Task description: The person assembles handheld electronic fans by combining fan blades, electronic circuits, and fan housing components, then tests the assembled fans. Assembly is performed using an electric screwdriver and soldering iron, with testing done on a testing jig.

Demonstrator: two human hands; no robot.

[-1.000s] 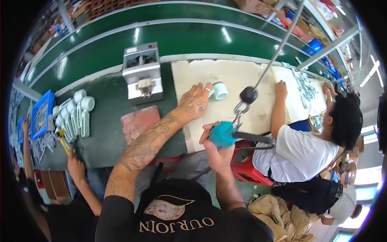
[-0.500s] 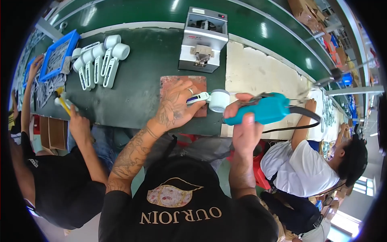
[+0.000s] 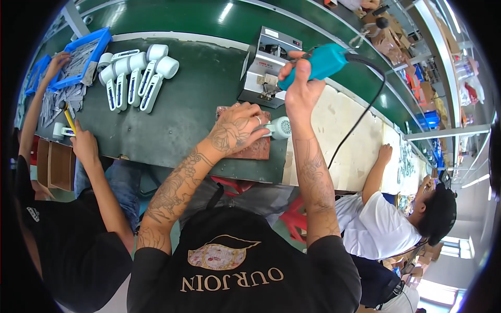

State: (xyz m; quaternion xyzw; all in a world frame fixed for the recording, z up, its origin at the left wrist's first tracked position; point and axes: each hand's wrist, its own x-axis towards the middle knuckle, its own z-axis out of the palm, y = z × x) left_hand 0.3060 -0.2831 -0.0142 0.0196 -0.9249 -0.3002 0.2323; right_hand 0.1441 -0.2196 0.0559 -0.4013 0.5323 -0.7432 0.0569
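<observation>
My left hand (image 3: 237,128) is closed on a pale mint handheld fan (image 3: 282,128), pressing it against a worn reddish block (image 3: 255,151). The fan's round grilled head sticks out to the right of my fingers, and its handle is mostly hidden under them. My right hand (image 3: 301,86) grips a teal electric screwdriver (image 3: 326,60) with a black cord. The driver's front end points down-left at the front of a grey metal screw feeder (image 3: 252,78); its tip is hard to make out there.
Several mint fans (image 3: 151,86) lie in a cluster on the dark green mat. At left, a person's hand holds a yellow-handled hammer (image 3: 69,115), near a blue bin (image 3: 107,39) of grey strips. A person in white sits at right, beside cream sheeting (image 3: 339,141).
My right hand has lifted the screwdriver away from the fan, up and forward to the screw feeder. My left hand keeps its hold on the fan, whose head now shows its grille.
</observation>
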